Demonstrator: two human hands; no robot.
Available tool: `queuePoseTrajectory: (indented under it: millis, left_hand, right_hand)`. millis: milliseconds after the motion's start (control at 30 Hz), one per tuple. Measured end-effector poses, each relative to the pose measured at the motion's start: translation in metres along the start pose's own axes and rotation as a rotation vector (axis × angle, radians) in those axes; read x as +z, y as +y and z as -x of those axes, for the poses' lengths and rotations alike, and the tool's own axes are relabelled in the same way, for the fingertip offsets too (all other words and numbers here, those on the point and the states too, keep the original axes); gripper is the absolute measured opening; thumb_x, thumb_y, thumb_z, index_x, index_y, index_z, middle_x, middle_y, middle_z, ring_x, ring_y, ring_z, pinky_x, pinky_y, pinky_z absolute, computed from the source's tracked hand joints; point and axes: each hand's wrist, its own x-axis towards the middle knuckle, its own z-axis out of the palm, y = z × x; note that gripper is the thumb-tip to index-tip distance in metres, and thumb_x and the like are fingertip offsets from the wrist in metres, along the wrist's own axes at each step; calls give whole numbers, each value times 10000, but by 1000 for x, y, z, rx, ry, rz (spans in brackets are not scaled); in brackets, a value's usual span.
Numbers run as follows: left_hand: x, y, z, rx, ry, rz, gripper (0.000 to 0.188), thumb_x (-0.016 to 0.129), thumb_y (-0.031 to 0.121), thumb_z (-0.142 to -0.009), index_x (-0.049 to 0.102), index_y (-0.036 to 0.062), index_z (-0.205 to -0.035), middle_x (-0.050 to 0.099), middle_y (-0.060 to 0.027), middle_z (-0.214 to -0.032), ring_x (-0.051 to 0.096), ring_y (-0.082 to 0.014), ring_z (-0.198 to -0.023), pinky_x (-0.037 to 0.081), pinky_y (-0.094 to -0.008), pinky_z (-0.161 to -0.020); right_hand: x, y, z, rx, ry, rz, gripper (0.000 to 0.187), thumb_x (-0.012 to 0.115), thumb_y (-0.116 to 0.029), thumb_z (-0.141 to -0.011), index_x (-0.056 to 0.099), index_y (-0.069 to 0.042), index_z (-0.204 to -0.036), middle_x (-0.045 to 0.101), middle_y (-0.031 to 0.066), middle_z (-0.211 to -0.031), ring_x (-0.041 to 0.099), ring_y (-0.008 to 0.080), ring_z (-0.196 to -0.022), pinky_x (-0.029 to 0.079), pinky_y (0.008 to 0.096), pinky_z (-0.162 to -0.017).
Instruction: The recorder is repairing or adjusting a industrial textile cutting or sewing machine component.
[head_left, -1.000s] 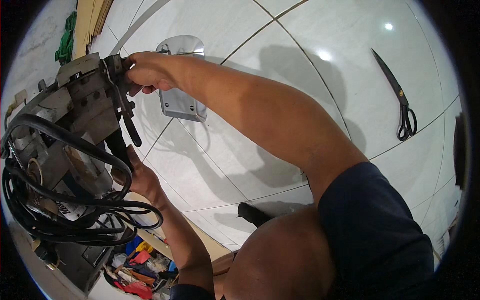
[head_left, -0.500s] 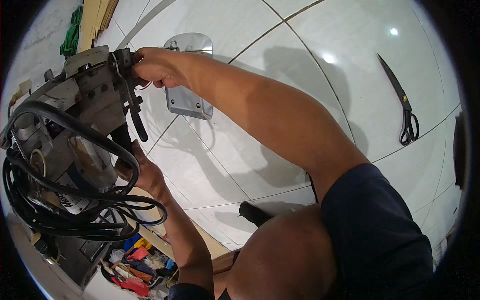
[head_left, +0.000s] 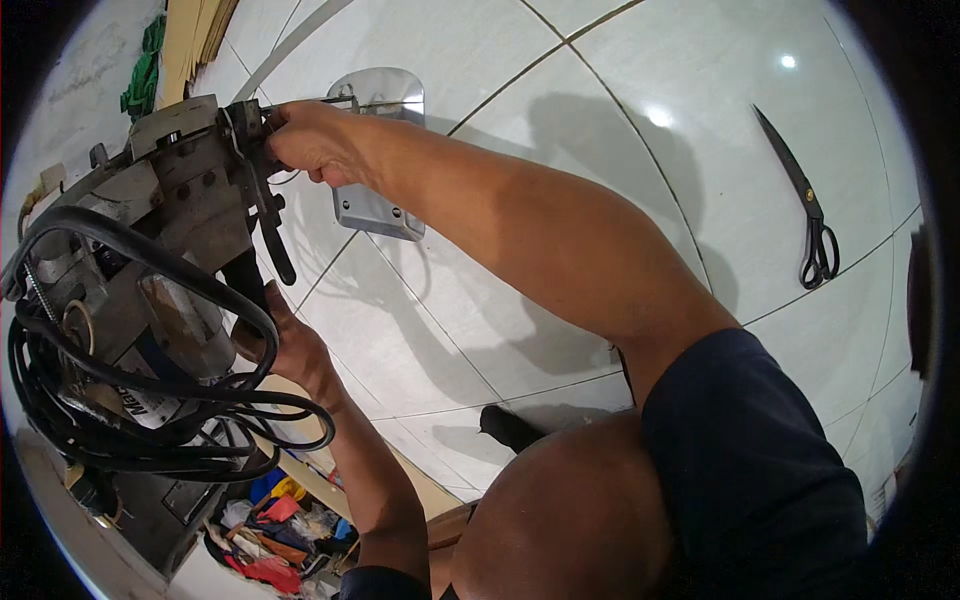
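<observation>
Floor (head_left: 560, 60): white glossy tiles.
Machine (head_left: 170, 250): one, grey metal, raised at left, looped black cable (head_left: 120, 400).
Plate (head_left: 375, 150): one, shiny metal, on floor.
Scissors (head_left: 805, 205): one black pair, far right.
Right hand (head_left: 310, 140): clenched on machine top.
Left hand (head_left: 285, 345): grasping machine underside.

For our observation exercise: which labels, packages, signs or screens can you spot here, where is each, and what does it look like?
Label: on the lower body of the grey machine, under the looped black cable; a pale strip with dark print.
No packages, signs or screens show.
</observation>
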Motion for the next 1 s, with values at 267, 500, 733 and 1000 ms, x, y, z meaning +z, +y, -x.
queuePoseTrajectory:
  millis: [267, 500, 733, 1000]
  left_hand:
    - [1, -2, -1, 10, 38, 71, 445, 735, 270, -834, 490, -98, -884, 570, -194, -837, 566, -301, -771, 468, -409, -712]
    - [-9, 6, -4, -126, -97, -11, 526, 732, 334, -833, 560, -101, -1073, 644, -181, -1047, 588, -274, -922, 463, -370, -853]
    - [-5, 1, -2, -175, -40, 55, 495, 716, 320, -847, 553, -92, -1068, 633, -194, -1055, 584, -280, -907, 464, -371, -847]
    - [-2, -20, -6, -99, -82, 128, 410, 697, 220, -870, 549, -95, -1086, 624, -205, -1082, 581, -277, -914, 464, -369, -866]
  right_hand:
    - [25, 52, 7, -500, 303, 284, 238, 595, -115, -822, 621, -7, -1032, 624, 159, -853, 584, 261, -766, 471, 361, -672]
    - [32, 41, 5, -415, 450, 82, 302, 609, -166, -814, 623, 26, -1047, 659, 196, -858, 643, 265, -811, 495, 349, -729]
    - [18, 29, 5, -275, 254, -349, 243, 519, -110, -890, 651, 3, -1060, 656, 105, -905, 597, 146, -763, 472, 288, -697]
    - [11, 30, -6, -273, 188, -333, 225, 565, -92, -854, 671, -5, -1032, 639, 54, -854, 570, 124, -714, 457, 254, -652]
